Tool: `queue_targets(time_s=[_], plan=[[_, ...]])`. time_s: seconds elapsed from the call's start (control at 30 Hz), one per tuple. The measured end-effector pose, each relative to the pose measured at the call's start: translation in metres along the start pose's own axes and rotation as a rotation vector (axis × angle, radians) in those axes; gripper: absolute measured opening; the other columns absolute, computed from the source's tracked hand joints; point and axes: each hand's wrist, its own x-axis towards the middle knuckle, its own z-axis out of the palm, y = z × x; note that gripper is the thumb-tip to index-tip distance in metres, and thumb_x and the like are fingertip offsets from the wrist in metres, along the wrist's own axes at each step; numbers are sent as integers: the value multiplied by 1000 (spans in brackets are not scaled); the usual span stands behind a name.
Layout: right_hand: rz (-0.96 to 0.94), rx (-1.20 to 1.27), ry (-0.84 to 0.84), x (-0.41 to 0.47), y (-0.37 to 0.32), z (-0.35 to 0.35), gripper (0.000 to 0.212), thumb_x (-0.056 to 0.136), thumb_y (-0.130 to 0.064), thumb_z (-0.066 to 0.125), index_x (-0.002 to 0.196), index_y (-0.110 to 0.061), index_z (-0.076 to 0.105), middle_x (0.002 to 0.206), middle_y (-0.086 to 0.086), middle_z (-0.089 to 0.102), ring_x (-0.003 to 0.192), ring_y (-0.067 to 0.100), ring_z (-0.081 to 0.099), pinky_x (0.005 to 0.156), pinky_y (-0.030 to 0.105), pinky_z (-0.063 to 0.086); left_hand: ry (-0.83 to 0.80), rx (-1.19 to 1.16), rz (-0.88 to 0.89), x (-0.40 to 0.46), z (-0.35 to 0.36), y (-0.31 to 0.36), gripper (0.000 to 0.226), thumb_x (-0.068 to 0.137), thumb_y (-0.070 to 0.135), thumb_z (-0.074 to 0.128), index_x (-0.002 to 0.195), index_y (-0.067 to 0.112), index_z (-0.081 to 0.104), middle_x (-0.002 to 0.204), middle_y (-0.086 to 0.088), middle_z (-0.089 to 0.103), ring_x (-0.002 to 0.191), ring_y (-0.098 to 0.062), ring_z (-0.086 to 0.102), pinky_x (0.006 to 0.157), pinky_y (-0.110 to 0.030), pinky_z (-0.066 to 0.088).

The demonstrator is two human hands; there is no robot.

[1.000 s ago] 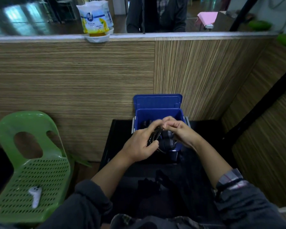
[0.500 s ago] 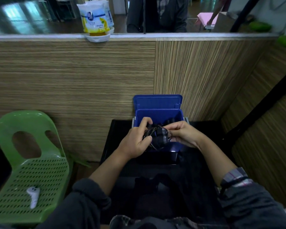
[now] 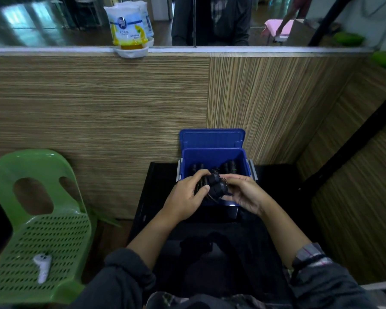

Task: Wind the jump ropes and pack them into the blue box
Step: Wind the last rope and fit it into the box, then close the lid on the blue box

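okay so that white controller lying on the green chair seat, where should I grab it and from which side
Take the white controller by its long lower handle, coming straight down from above. It lies flat on the green chair seat with its handle pointing toward you and nothing touching it, so a grip across the narrow handle looks easiest. The rounder top end is wider.

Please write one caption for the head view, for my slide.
Both hands, left hand and right hand, hold a wound jump rope over the open blue box.

black table [image 3: 158,197], blue box [image 3: 212,157] on it
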Motion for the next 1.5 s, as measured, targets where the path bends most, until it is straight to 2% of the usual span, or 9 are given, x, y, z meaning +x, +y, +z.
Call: queue_targets(time_s=[0.23, 0.47, 0.6, 0.77, 0.87, 1.0, 1.2, 1.4, 1.5], plan=[[6, 140, 66, 1, 13, 15, 38, 98, -31, 46, 121, -4, 59, 119, 14, 63, 105, 26, 62, 101, 52, 44, 17, -302, -423, 8, 14, 0, 39, 97, 40, 47, 135, 30, 44, 118, -3, 59, 104, -16, 56, 86, -30, 41], [-172, -313, 180, 1, 36, 33, 63, 82, -18, 72, 137, -25, 41, 117, -12, 56, 116, 12, 54, 103, 33, 45, 113, -767, -678, 18, 40, -10, 86, 65, 65, 62, 138, 26, 40, 125, -5, 61, 111, -21, 61, 101, -44, 47], [-230, -474, 279, 11, 46, 24, 74, 80, -18, 74, 144, -16, 37, 136, 2, 52, 127, 14, 48, 110, 37, 38, 55, -834, -688, 21, 49, -13, 46, 94, 42, 54, 133, 23, 43, 119, 0, 62, 109, -15, 59, 96, -32, 47], [-221, -401, 278, 18, 35, 7, 64, 84, -8, 68, 141, -10, 39, 126, 0, 58, 120, 12, 53, 108, 33, 40, -14, -715, -693, 37, 47, -26, 68, 85, 58, 52, 146, 36, 33, 142, 1, 50, 126, -18, 49, 111, -43, 35], [-214, -322, 273, 35, 19, -6, 62, 86, 0, 63, 141, -7, 37, 120, -1, 60, 114, 15, 56, 106, 34, 42, 37, -378, -556, 49, 36, -37, 54, 99, 38, 47, 149, 25, 31, 132, -3, 52, 119, -17, 51, 104, -30, 38], [-212, -316, 313, 71, 3, -26, 51, 86, 1, 63, 132, -13, 47, 123, 4, 61, 118, 20, 56, 106, 35, 41, 16, 73, -409, 58, 33, -72, 56, 99, 28, 47, 150, 16, 29, 150, -6, 31, 139, -22, 29, 112, -35, 32], [-78, -267, 317, 119, 3, -40, 43, 88, 1, 60, 129, -9, 48, 113, 3, 62, 109, 19, 57, 103, 35, 42, 44, 89, -392, 68, 48, -106, 55, 99, 19, 47, 150, 8, 29, 156, -12, 21, 142, -25, 26, 111, -25, 24], [80, -661, 257, 141, 31, -50, 60, 93, -24, 58, 146, -22, 31, 135, -11, 41, 134, 13, 33, 114, 32, 25, 132, 89, -391, 70, 64, -113, 58, 104, 26, 36, 155, 17, 11, 161, 2, 9, 147, -15, 14, 107, -18, 27], [71, -963, 300, 146, 30, -56, 66, 90, -39, 58, 147, -19, 30, 149, 0, 30, 140, 22, 29, 115, 34, 26, 143, 98, -378, 70, 68, -115, 59, 104, 26, 35, 155, 16, 9, 161, 2, 6, 147, -14, 11, 100, -11, 21]])
